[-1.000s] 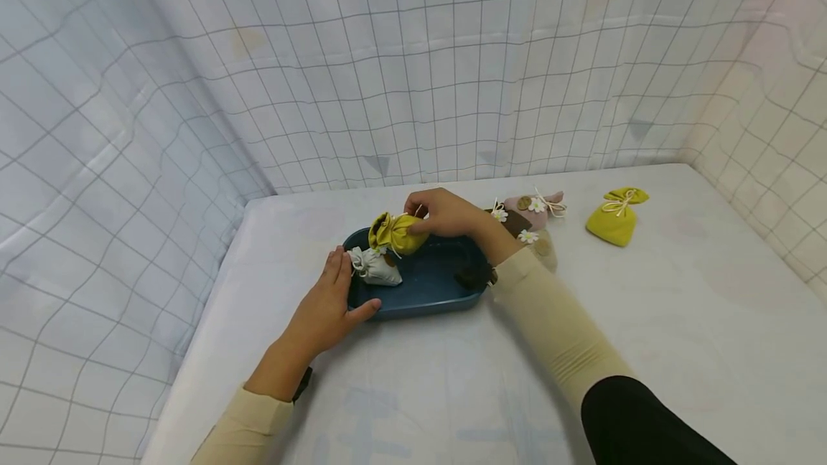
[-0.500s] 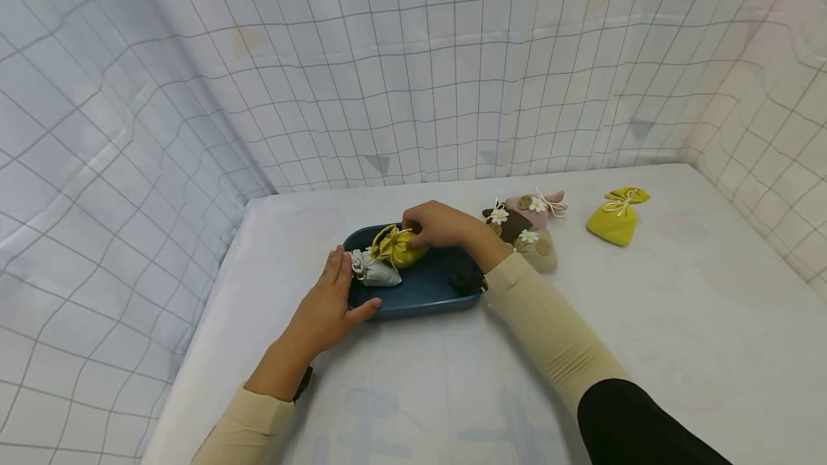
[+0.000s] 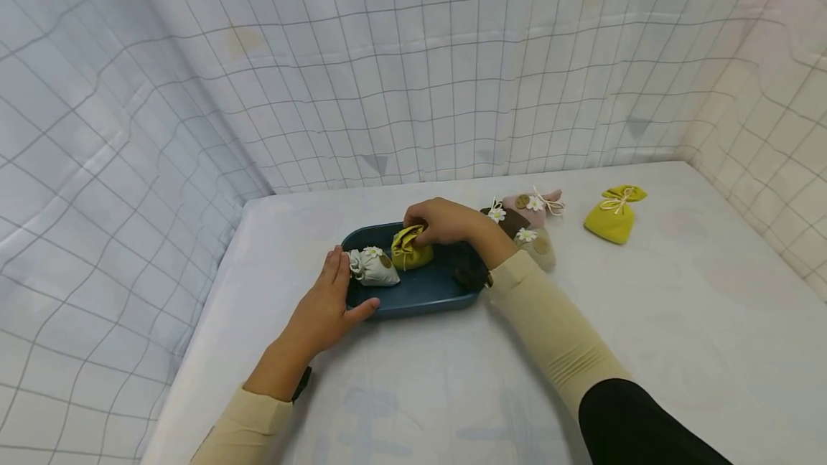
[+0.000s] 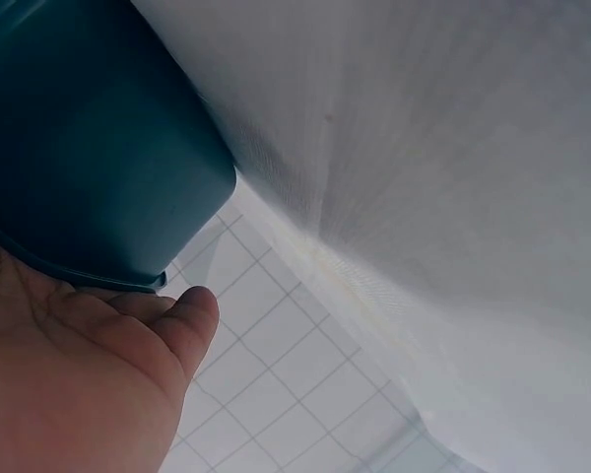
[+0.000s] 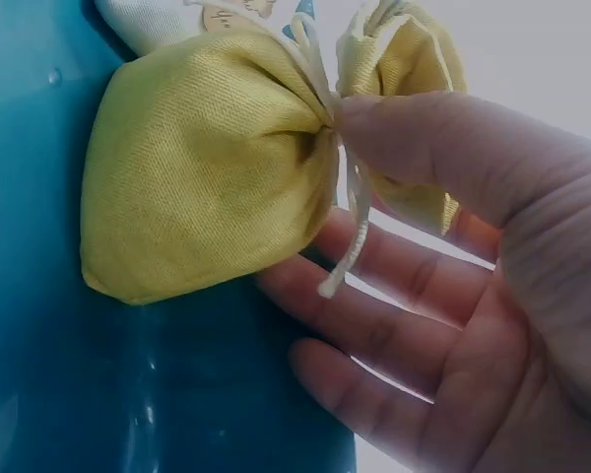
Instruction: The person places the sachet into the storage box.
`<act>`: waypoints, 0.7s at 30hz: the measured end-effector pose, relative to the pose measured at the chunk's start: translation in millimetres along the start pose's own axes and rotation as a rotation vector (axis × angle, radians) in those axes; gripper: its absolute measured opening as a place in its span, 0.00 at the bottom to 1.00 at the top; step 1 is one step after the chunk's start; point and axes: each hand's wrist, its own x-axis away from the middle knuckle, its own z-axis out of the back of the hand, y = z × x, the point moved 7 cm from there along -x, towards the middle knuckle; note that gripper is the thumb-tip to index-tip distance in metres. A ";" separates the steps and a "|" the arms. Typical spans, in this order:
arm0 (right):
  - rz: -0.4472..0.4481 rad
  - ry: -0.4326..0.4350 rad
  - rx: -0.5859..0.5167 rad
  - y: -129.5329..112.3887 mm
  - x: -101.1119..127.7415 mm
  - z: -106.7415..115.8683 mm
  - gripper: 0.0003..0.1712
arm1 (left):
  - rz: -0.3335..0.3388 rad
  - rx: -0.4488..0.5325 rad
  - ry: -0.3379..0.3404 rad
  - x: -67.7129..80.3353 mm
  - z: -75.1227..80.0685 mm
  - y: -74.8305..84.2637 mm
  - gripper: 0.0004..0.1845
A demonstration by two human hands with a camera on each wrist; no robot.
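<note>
A dark blue oval tray (image 3: 420, 298) sits on the white table. In it lie a white pouch (image 3: 377, 269) and a yellow pouch (image 3: 411, 255), side by side. My right hand (image 3: 423, 232) reaches in from the right and pinches the yellow pouch (image 5: 202, 192) at its tied neck, thumb (image 5: 424, 148) on top, while the pouch's body rests on the tray floor (image 5: 39, 374). My left hand (image 3: 342, 285) lies with straight fingers against the tray's left end, thumb along the front rim. In the left wrist view the thumb (image 4: 192, 320) touches the tray wall (image 4: 79, 138).
Brown (image 3: 508, 220), pink (image 3: 534, 204) and beige (image 3: 543, 250) pouches cluster on the table right of the tray. Another yellow pouch (image 3: 612, 212) lies farther right. Checked white cloth walls (image 3: 413, 77) enclose the table at the back and both sides.
My right hand has lowered the yellow pouch from above the tray's far rim down onto the tray floor beside the white pouch. The left hand has stayed in place.
</note>
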 end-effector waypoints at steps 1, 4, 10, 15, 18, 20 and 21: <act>0.001 -0.001 -0.002 -0.1 0.5 0.4 0.12 | -0.001 -0.001 0.001 0.0 0.2 0.2 0.58; 0.001 -0.008 -0.006 -2.1 3.8 2.9 0.14 | 0.001 -0.008 -0.001 -0.2 0.2 0.1 0.58; -0.025 -0.005 -0.053 -5.4 13.6 11.4 0.18 | 0.007 -0.006 -0.012 0.1 0.9 -0.5 0.58; -0.026 0.035 -0.091 -8.3 22.8 23.0 0.22 | 0.008 -0.011 -0.015 0.6 0.6 -0.9 0.58; -0.029 0.061 -0.088 -8.5 31.0 30.4 0.22 | 0.004 -0.008 -0.012 0.4 -0.3 -0.3 0.58; -0.042 0.087 -0.082 -5.5 37.5 35.4 0.22 | 0.004 -0.010 -0.010 0.3 -0.3 0.1 0.58; -0.053 0.102 -0.079 -2.9 41.0 37.8 0.22 | 0.007 -0.012 -0.012 0.1 -0.7 0.0 0.58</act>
